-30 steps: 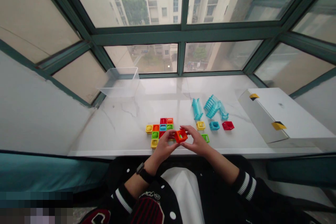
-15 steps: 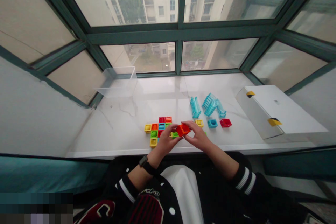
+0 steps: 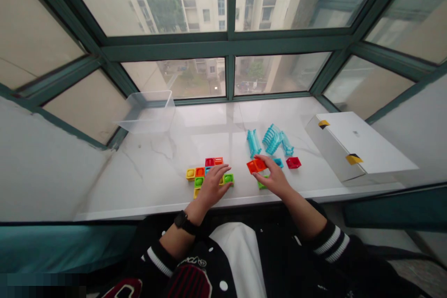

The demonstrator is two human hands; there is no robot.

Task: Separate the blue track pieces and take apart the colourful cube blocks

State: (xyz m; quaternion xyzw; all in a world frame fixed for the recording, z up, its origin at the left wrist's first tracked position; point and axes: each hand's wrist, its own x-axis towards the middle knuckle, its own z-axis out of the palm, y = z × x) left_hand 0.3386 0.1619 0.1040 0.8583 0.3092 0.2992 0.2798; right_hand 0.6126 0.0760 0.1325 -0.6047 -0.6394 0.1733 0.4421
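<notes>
1. Right hand (image 3: pixel 275 178): I see thumb and fingers clamped on a bright orange-red, hollow plastic block (image 3: pixel 256 165), between the multicoloured group and the loose pieces. The opposed pinch, near side against far, presumably steadies it and leaves its left end uncovered.
2. Left hand (image 3: pixel 211 185): thumb and fingers stand apart over a flat cluster of red, orange, yellow, green and blue plastic blocks (image 3: pixel 199 173), perhaps to keep it steady. From my distant view I cannot tell whether the fingertips touch it.
3. Cluster: its square cells sit edge to edge, which probably keeps the rows aligned.
4. Loose pieces: a green square plastic block (image 3: pixel 262 183) lies partly hidden by the right hand; a red hollow plastic block (image 3: pixel 294 163) sits farther right, within easy reach.
</notes>
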